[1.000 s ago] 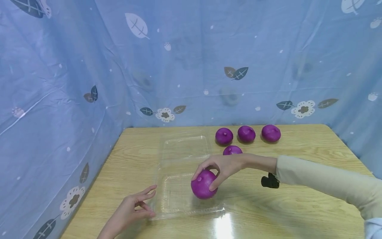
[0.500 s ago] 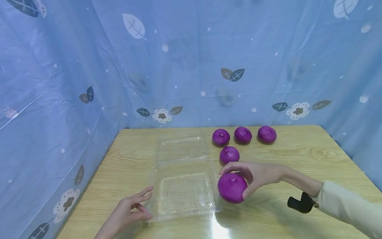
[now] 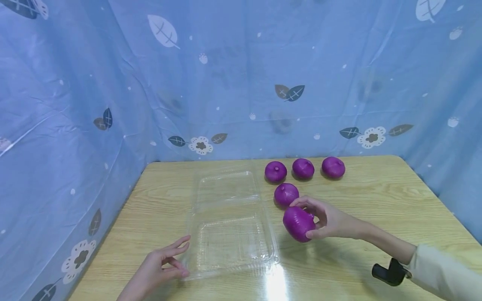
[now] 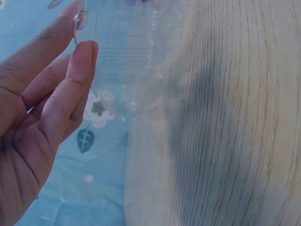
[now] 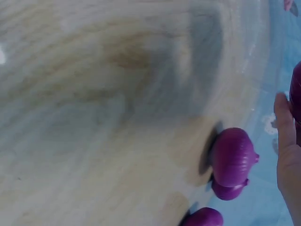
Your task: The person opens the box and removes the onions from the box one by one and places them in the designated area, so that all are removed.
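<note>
My right hand (image 3: 335, 219) grips a purple onion (image 3: 297, 225) just right of the clear plastic container (image 3: 230, 246). The onion is tilted, its stem end turned right towards the palm. In the right wrist view only a sliver of this onion (image 5: 297, 89) shows at the right edge. At the container's near left corner, my left hand (image 3: 160, 265) pinches the rim, thumb in front. The left wrist view has the fingertips at the clear rim (image 4: 81, 21). The container lies unfolded, its base in front and its lid (image 3: 227, 186) behind.
Behind the held onion sits another purple onion (image 3: 286, 195). Farther back stand three more, a left onion (image 3: 275, 172), a middle onion (image 3: 303, 168) and a right onion (image 3: 333, 167). A blue patterned curtain (image 3: 226, 83) hangs behind the wooden table (image 3: 376, 200).
My right hand has carried the onion rightward from over the container's base to beside it. The onion's stem end has turned from facing up to facing right. My left hand stays at the corner.
</note>
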The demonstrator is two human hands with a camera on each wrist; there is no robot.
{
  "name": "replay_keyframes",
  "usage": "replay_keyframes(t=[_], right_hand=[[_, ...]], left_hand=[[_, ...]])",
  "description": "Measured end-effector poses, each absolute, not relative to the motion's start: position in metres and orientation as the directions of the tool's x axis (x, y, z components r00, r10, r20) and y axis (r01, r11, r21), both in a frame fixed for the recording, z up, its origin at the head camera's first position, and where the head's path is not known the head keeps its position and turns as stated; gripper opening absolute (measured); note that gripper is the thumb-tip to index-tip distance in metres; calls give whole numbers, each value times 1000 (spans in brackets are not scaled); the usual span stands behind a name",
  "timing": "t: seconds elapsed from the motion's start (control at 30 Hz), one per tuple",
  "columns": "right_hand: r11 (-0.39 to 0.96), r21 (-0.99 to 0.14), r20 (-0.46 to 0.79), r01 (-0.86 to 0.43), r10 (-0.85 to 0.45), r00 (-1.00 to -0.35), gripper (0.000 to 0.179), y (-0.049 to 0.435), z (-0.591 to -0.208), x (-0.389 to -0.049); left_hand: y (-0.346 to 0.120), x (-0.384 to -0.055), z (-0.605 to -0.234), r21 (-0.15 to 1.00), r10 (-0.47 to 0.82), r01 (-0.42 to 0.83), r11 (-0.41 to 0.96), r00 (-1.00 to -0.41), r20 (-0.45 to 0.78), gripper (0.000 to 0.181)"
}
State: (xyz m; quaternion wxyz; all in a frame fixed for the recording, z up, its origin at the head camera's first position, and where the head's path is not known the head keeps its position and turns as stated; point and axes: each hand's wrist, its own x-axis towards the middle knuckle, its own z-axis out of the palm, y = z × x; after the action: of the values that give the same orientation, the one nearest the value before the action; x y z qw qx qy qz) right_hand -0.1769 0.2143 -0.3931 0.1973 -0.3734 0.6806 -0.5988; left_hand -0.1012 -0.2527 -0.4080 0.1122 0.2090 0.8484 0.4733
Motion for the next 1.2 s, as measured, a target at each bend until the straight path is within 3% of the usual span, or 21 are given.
replay_keyframes(t=[0.33,0.57,1.03,1.2], right_hand=[[18,-966,166,-258,-720,-674,76,213,-403,-173],[63,-947,212,-315,-612,-762,66,209,-403,-176],[98,-934,245,-345,-529,-813,62,222,-407,-185],[286,-868,211,-406,-528,-823,71,227,-405,-183]], left_hand=[[-253,-99,-411,860,474,248,447,-881,8,69],[-255,-99,-408,849,475,265,457,-880,19,64],[-253,-100,-407,849,460,249,467,-888,7,65],[-253,-99,-407,854,442,221,472,-897,-12,70]])
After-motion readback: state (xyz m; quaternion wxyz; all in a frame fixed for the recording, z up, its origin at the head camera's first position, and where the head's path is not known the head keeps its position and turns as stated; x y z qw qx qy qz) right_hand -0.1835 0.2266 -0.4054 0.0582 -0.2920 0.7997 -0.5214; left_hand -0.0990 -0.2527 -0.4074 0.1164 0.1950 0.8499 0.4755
